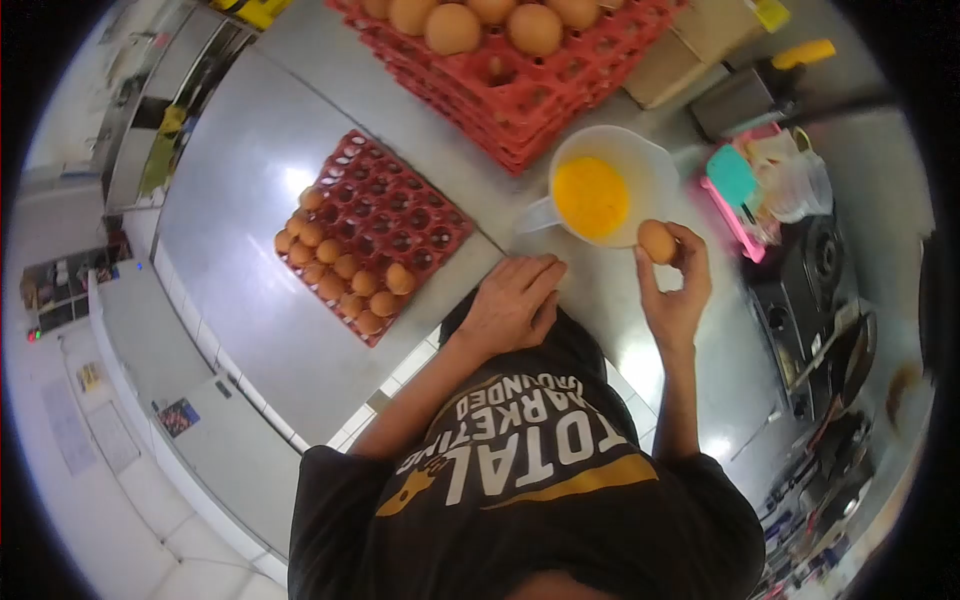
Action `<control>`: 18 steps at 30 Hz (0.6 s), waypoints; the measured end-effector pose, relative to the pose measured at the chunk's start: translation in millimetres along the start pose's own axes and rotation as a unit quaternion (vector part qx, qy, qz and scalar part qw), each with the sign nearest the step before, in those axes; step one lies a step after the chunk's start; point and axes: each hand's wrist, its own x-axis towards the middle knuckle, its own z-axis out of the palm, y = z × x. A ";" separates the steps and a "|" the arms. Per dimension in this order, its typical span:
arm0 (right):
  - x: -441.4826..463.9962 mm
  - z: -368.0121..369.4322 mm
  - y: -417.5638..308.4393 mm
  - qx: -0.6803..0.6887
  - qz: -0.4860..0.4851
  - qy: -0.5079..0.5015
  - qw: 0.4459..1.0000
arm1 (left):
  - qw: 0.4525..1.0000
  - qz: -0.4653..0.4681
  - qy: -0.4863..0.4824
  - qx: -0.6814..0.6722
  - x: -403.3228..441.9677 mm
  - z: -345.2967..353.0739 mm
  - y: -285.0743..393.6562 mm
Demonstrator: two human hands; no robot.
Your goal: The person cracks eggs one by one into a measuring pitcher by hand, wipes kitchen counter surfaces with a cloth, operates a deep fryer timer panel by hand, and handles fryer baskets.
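Here the right hand [680, 290] is holding a brown egg [657, 242], pinching it between thumb and bent fingers, the grip opening just as wide as the shell. The egg is hovering beside the near right rim of a translucent pitcher [645, 165], right at the edge in this view; whether the two are touching, one cannot tell. Inside the pitcher, bright yellow-orange egg liquid [590, 198] is pooling, and the handle [538, 216] is pointing left.

Over to the left hand [507, 305]: it is lying palm down near the front edge of the metal table [235, 190], just below the pitcher handle, its fingers loosely bending, half open and gripping nothing that shows.

Farther left, a red egg tray [385, 185] is lying on the table, with brown eggs [345, 266] crowding its left and near sides and bare cups showing across the rest. Beyond it, a stack of red trays [512, 150] is rising behind the pitcher, with more eggs [452, 30] sitting on top. To the right of the pitcher, a pink basket [735, 230] is holding a turquoise item [731, 175] and clear containers [800, 190], and a black stove [790, 300] is standing just beside it.
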 end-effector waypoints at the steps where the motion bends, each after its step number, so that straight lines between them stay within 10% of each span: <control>1: -0.8 1.4 0.1 -0.012 -0.012 0.012 1.000 | 1.000 0.005 -0.004 -0.011 5.6 0.1 4.0; 18: -6.0 5.2 -16.6 -0.085 -0.078 0.047 0.992 | 0.999 -0.002 -0.029 0.042 26.5 8.0 7.6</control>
